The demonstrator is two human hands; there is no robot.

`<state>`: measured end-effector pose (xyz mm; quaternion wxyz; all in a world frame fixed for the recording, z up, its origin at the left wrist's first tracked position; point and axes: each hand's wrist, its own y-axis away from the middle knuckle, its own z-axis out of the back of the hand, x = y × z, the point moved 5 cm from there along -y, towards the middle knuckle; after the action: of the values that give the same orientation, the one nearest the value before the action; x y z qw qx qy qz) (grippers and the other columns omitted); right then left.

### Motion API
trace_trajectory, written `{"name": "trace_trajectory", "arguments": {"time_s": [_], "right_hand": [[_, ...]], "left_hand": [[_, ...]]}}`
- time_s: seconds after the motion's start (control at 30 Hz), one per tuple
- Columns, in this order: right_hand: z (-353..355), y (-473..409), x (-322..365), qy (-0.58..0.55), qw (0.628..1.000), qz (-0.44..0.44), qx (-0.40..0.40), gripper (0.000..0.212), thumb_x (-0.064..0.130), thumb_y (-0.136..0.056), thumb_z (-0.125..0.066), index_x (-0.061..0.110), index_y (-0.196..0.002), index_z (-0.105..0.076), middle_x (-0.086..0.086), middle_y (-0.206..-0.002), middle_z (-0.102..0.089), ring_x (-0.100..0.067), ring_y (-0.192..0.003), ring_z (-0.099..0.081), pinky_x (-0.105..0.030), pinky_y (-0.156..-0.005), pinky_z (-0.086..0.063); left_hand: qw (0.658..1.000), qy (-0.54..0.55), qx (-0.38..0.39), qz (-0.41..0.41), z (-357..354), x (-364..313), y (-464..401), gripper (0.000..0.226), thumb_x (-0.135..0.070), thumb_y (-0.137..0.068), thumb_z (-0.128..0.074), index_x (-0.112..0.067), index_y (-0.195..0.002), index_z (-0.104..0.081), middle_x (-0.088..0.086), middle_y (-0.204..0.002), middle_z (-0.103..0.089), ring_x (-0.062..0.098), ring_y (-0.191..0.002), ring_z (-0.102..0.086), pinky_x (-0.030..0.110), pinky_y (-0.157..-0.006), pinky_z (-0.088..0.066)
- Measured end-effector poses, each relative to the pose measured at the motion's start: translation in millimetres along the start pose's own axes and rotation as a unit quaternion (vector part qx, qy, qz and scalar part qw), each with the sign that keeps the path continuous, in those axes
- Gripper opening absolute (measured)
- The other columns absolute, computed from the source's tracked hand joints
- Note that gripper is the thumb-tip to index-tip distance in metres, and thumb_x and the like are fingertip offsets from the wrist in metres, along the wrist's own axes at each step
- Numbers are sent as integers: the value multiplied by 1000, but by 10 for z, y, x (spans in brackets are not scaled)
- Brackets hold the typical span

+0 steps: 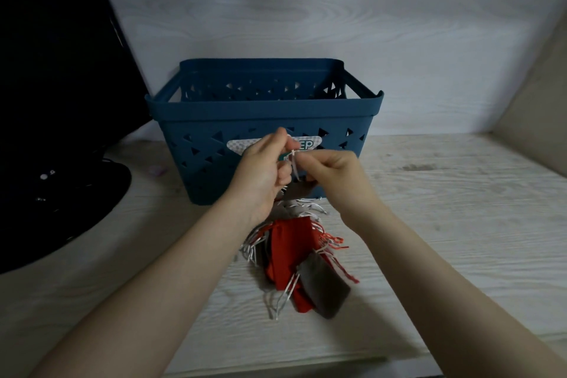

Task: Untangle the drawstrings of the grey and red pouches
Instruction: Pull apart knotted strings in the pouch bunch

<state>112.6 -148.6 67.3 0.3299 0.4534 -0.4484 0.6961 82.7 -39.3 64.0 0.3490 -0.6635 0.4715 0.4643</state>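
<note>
Left hand (260, 169) and right hand (329, 173) are each pinching a white drawstring (295, 167), grips clenched on it. Grey/red pouches (302, 261) are dangling over tabletop (445, 224) centre, before the blue basket (264, 120). Advise: work loops apart slowly w/o yanking.

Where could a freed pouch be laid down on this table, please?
Bare tabletop lies right of the right hand and the blue basket. It is crowded under both hands, where the pouch bundle hangs; the left hand side ends at a black object.
</note>
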Motion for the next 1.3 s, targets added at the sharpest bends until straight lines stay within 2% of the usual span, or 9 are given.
{"name": "trace_trajectory", "arguments": {"time_s": [0.2, 0.3, 0.4, 0.6, 0.67, 0.77, 0.87, 1.1, 1.3], "right_hand": [[25, -10, 73, -16, 998, -9, -55, 21, 12, -87, -62, -2, -73, -69, -19, -62, -57, -14, -59, -46, -26, -56, -38], [69, -1, 94, -106, 990, -69, -69, 18, 9, -88, -59, 4, -73, -67, -10, -67, -57, -12, -61, -52, -18, -50, -45], [63, 12, 111, -141, 983, -100, -66, 14, 10, -88, -60, 6, -78, -68, -7, -71, -62, -9, -63, -58, -16, -53, -49], [31, 31, 156, -138, 984, -90, -65, 24, 19, -94, -53, 3, -83, -68, -9, -76, -59, -9, -69, -57, -19, -60, -52], [85, 20, 136, -131, 983, -102, -83, 28, 22, -96, -48, 11, -74, -62, -6, -77, -58, -12, -71, -53, -19, -55, -48], [210, 14, 35, -134, 972, -146, -130, 31, 20, -95, -46, 15, -66, -51, -1, -74, -55, -11, -70, -52, -23, -59, -40], [279, 51, -62, -115, 967, -168, -153, 29, 16, -92, -49, 15, -62, -50, -1, -72, -54, -12, -72, -52, -27, -64, -39], [322, 35, -41, -121, 971, -140, -150, 30, 13, -91, -50, 13, -62, -52, 0, -66, -53, -16, -75, -51, -30, -68, -39], [428, 33, -54, -85, 972, -133, -174, 30, 13, -86, -52, 13, -56, -48, -7, -68, -48, -21, -78, -46, -34, -71, -36]], "left_hand": [[990, -113, 7, -79, -87, -73, 111, 15, -30, -92, -53, -15, -88, -54, -3, -70, -48, 5, -51, -40, 16, -46, -33], [977, -182, 38, -105, -79, -32, 131, 17, -18, -86, -63, -21, -100, -54, 0, -97, -63, 14, -88, -61, 22, -72, -53], [954, -264, 57, -130, -45, -1, 102, 21, -17, -84, -66, -32, -95, -56, -2, -100, -67, 16, -98, -63, 41, -91, -51], [898, -375, 28, -230, -31, -60, 84, 16, -20, -92, -55, -15, -85, -68, 10, -74, -67, 28, -71, -61, 42, -68, -49], [934, -311, 11, -177, 26, -14, 56, 23, -20, -95, -50, -18, -81, -68, 10, -75, -66, 25, -71, -58, 37, -68, -48], [999, -29, 28, -16, 54, 110, 17, 31, -18, -97, -41, -20, -71, -58, -3, -70, -62, 14, -71, -55, 26, -66, -45], [981, 166, 74, 66, 15, 117, 20, 29, -22, -97, -38, -19, -70, -48, -1, -74, -64, 13, -68, -61, 30, -71, -46], [967, 65, 211, 124, -85, 191, 117, 35, -31, -96, -30, -19, -64, -36, 7, -73, -64, 22, -73, -64, 32, -70, -52], [984, 60, 129, 106, -107, 161, 43, 40, -31, -98, -33, -18, -60, -33, -3, -50, -27, 10, -48, -30, 18, -47, -37]]}}
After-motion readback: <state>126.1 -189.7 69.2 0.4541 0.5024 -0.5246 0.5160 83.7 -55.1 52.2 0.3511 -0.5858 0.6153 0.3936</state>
